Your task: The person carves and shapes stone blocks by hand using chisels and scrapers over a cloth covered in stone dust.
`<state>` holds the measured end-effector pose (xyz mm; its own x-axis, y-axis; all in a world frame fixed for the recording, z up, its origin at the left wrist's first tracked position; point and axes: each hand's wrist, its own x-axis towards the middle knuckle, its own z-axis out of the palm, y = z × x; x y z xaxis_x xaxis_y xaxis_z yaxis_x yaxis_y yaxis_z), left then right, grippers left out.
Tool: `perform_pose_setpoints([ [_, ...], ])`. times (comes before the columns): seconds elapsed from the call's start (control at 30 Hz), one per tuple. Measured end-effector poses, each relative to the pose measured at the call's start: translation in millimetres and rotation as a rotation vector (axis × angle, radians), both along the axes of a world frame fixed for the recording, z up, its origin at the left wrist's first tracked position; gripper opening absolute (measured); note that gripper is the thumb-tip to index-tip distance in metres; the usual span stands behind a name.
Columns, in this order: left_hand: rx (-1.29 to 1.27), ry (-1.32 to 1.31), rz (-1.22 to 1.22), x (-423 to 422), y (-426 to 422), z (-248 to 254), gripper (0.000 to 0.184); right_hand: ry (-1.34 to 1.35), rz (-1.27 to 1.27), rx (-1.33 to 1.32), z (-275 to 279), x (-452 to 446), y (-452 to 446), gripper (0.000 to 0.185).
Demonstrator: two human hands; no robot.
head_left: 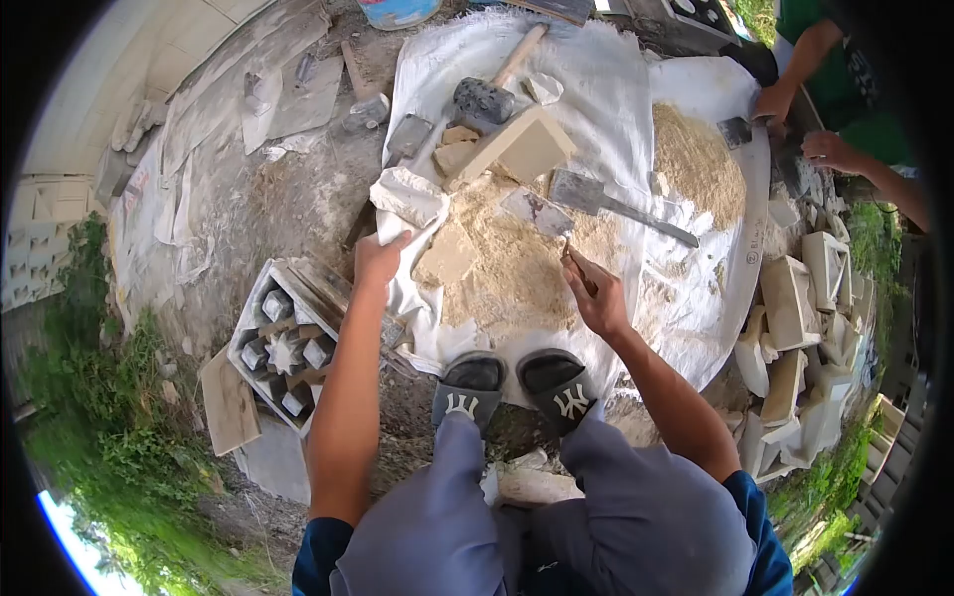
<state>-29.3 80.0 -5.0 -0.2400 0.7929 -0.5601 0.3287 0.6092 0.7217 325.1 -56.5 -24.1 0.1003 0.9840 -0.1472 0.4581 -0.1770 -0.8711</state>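
Note:
My left hand (381, 258) is closed on the gathered edge of a white woven sack (405, 290), at the left side of a pile of pale sandy powder (512, 283). In my right hand (598, 296) is the handle of a trowel, its powder-smeared blade (535, 211) lying over the top of the pile. A flat slab of the same pale material (447, 254) rests by my left hand. Just beyond the pile lie a cream angled block (537, 147) and a grey flat-bladed tool (578, 191) with a long handle.
A black-headed mallet (484, 101) lies at the back, a hammer (366, 111) to its left. On the left stands a mould with a star shape (286, 352). Cream blocks (795, 308) are stacked at right. Another person's hands (830, 151) work at upper right, near a second powder heap (696, 164).

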Motion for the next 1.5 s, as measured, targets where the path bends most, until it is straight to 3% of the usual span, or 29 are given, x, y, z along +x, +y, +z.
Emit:
perform_pose_setpoints([
  [0.07, 0.133, -0.042, -0.055, 7.0, -12.4, 14.1, 0.029, -0.035, 0.02, -0.065, 2.5, 2.0, -0.3, 0.045],
  [0.17, 0.184, -0.123, -0.084, -3.3, -13.6, 4.3, 0.03, -0.021, -0.002, 0.058, -10.5, 2.1, -0.5, 0.043],
  [0.2, 0.176, -0.099, -0.051, 6.9, -16.9, 24.5, 0.032, -0.022, -0.001, 0.062, -5.0, 2.8, 5.2, 0.043],
  [0.37, 0.175, -0.263, 0.036, -6.6, 11.2, -0.1, 0.029, -0.293, 0.146, 0.053, 16.9, 8.0, 36.0, 0.043],
  [0.47, 0.309, -0.339, 0.044, -4.0, -2.0, -0.5, 0.036, -0.362, 0.145, 0.081, 15.5, 11.8, 57.3, 0.042],
  [0.63, 0.012, -0.6, 0.246, -2.9, 25.8, 11.4, 0.051, -0.461, 0.164, 0.053, 22.8, 13.1, 63.1, 0.043],
  [0.7, -0.153, -0.516, 0.016, -2.9, 41.1, 11.8, 0.05, -0.43, 0.152, 0.094, 23.0, 11.0, 66.2, 0.043],
  [0.77, -0.04, -0.407, 0.06, 0.6, 43.9, 11.0, 0.047, -0.487, 0.152, 0.077, 26.1, 10.0, 66.4, 0.042],
  [0.83, 0.058, -0.509, 0.089, -0.7, 29.4, 13.0, 0.043, -0.486, 0.12, 0.097, 32.6, 7.8, 65.8, 0.043],
  [0.97, 0.004, -0.651, 0.236, -9.0, 27.4, -12.1, 0.048, -0.434, 0.127, 0.157, 27.2, 13.1, 67.9, 0.044],
  [1.03, -0.077, -0.202, -0.017, -8.8, 40.3, -4.6, 0.048, -0.421, 0.13, 0.12, 26.8, 11.0, 65.8, 0.045],
  [1.1, -0.057, -0.219, -0.006, -5.8, 34.6, 12.4, 0.046, -0.417, 0.168, 0.125, 21.5, 15.2, 62.2, 0.045],
  [1.17, -0.048, -0.471, 0.144, -2.9, 20.4, 24.3, 0.044, -0.423, 0.149, 0.076, 27.3, 13.7, 59.5, 0.045],
  [1.2, 0.052, -0.278, 0.125, -1.6, 19.2, 19.6, 0.035, -0.404, 0.139, 0.028, 23.4, 14.8, 58.0, 0.045],
  [1.23, 0.039, -0.275, 0.124, -0.6, 12.1, 15.6, 0.035, -0.385, 0.132, -0.018, 21.7, 14.9, 54.9, 0.044],
  [1.3, 0.675, 0.506, 0.233, 12.9, 2.1, 16.8, 0.026, -0.326, 0.124, 0.051, 15.4, 13.0, 49.8, 0.043],
  [1.33, 0.788, 0.524, 0.276, 31.8, -10.0, 36.1, 0.022, -0.333, 0.107, 0.059, 12.1, 11.3, 48.0, 0.043],
  [1.4, 0.913, 0.409, -0.174, 43.4, -38.2, 28.4, 0.025, -0.306, 0.08, 0.098, 6.3, 8.4, 47.8, 0.043],
  [1.43, 0.719, 0.273, -0.362, 56.1, -48.6, 28.5, 0.032, -0.303, 0.08, 0.097, 8.8, 7.0, 48.4, 0.043],
  [1.47, 0.593, 0.29, -0.483, 63.1, -53.9, 15.9, 0.056, -0.284, 0.08, 0.067, 10.9, 6.1, 48.7, 0.043],
  [1.5, 0.589, 0.291, -0.486, 65.6, -58.6, 8.7, 0.056, -0.265, 0.08, 0.036, 10.7, 5.5, 47.3, 0.042],
])
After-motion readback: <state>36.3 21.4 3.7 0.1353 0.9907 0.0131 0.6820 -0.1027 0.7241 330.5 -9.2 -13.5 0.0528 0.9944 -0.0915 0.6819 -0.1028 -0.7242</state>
